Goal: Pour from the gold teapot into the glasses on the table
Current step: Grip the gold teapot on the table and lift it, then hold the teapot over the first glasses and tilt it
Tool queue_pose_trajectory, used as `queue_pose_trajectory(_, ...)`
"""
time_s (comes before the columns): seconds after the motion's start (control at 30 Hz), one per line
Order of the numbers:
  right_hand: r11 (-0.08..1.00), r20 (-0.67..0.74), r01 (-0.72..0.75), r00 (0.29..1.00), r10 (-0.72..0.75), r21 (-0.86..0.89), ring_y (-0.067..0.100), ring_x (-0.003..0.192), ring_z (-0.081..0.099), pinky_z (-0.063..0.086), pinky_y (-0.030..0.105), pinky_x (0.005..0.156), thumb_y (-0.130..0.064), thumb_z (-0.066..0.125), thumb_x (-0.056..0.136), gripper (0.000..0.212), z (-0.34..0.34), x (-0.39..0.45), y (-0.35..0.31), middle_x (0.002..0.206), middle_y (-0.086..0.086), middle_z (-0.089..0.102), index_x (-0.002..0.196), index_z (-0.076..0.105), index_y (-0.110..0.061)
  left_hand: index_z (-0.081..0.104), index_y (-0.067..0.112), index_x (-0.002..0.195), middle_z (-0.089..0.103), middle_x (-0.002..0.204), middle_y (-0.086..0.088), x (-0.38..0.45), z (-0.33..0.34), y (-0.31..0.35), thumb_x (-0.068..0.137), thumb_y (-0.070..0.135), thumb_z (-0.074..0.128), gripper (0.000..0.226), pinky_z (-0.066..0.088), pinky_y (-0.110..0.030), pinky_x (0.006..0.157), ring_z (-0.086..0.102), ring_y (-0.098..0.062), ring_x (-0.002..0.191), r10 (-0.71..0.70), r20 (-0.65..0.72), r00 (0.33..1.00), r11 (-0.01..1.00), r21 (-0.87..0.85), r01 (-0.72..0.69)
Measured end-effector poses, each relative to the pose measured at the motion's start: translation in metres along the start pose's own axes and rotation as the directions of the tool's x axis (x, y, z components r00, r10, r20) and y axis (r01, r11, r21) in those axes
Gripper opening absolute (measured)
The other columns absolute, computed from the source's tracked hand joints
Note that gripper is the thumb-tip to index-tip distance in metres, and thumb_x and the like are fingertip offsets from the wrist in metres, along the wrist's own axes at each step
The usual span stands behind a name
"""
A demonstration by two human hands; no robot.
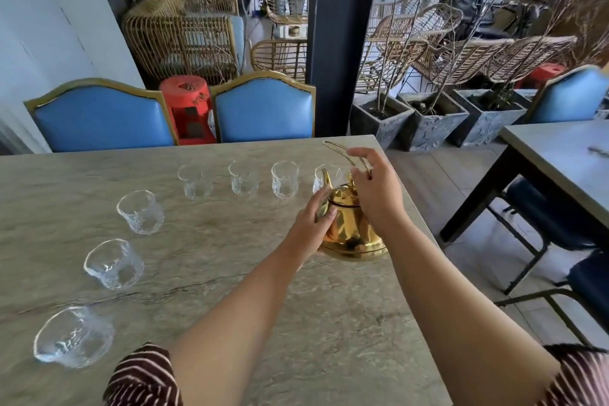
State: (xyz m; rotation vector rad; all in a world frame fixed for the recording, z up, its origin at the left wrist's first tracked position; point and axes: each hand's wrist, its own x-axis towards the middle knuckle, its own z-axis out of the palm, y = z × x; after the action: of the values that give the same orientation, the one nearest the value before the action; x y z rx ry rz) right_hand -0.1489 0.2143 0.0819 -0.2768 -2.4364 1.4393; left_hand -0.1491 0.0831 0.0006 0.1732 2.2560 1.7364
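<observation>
Both hands on the gold teapot (349,227)

Spout points far-left; left hand (313,224) presses its side, right hand (375,189) pinches the handle, hiding the lid.

Seven glasses (141,212) curve across the table (214,300) from lower left to centre, the teapot (351,231) standing right of centre before the last glass, chairs (263,109) behind.
</observation>
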Motion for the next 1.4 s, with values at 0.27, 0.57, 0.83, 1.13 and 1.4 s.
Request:
queue_pose_trajectory(0.27,0.99,0.043,-0.004,0.999,0.01,-0.138,0.003,0.047,0.043,0.032,0.007,0.035,-0.008,0.048,0.097,0.032,0.005,0.035,0.002,0.107,-0.008,0.06,0.119,0.063,-0.026,0.044,0.055,0.13,0.059,0.127,-0.003,0.022,0.009,-0.002,0.1,0.044,0.047,0.032,0.06,-0.055,0.077,0.064,-0.027,0.109,-0.186,0.025,0.982,0.973,-0.138,0.187)
queue_pose_trajectory(0.57,0.978,0.037,-0.052,0.997,0.061,-0.203,0.005,0.05,0.046,0.032,0.013,0.039,-0.01,0.049,0.097,0.029,0.012,0.05,0.014,0.112,0.0,0.066,0.116,0.066,-0.023,0.049,0.051,0.127,0.06,0.129,0.001,0.029,0.014,-0.008,0.099,0.042,0.05,0.029,0.06,-0.055,0.076,0.063,-0.026,0.112,-0.244,0.051,0.968,0.947,-0.201,0.249)
queue_pose_trajectory(0.83,0.975,0.034,-0.083,0.995,0.092,-0.207,0.004,0.044,0.043,0.028,0.017,0.04,-0.011,0.05,0.097,0.029,0.011,0.051,0.018,0.11,-0.001,0.066,0.117,0.067,-0.023,0.051,0.052,0.125,0.062,0.127,0.0,0.029,0.018,-0.008,0.099,0.042,0.051,0.028,0.061,-0.055,0.073,0.065,-0.026,0.11,-0.259,0.044,0.965,0.942,-0.207,0.262)
queue_pose_trajectory(1.13,0.981,0.033,-0.092,0.995,0.099,-0.171,0.007,0.044,0.043,0.032,0.02,0.041,-0.008,0.049,0.097,0.031,0.011,0.05,0.017,0.091,-0.002,0.062,0.118,0.067,-0.022,0.052,0.054,0.125,0.063,0.124,0.0,0.028,0.018,-0.005,0.098,0.044,0.052,0.029,0.062,-0.052,0.072,0.066,-0.027,0.108,-0.258,0.048,0.965,0.943,-0.203,0.262)
queue_pose_trajectory(1.4,0.982,0.04,-0.091,0.994,0.099,-0.165,0.007,0.044,0.042,0.034,0.02,0.04,-0.008,0.048,0.098,0.032,0.011,0.049,0.015,0.091,-0.004,0.059,0.12,0.066,-0.021,0.052,0.056,0.121,0.064,0.123,0.0,0.027,0.018,-0.004,0.098,0.043,0.052,0.026,0.061,-0.053,0.072,0.066,-0.027,0.107,-0.252,0.044,0.967,0.943,-0.212,0.256)
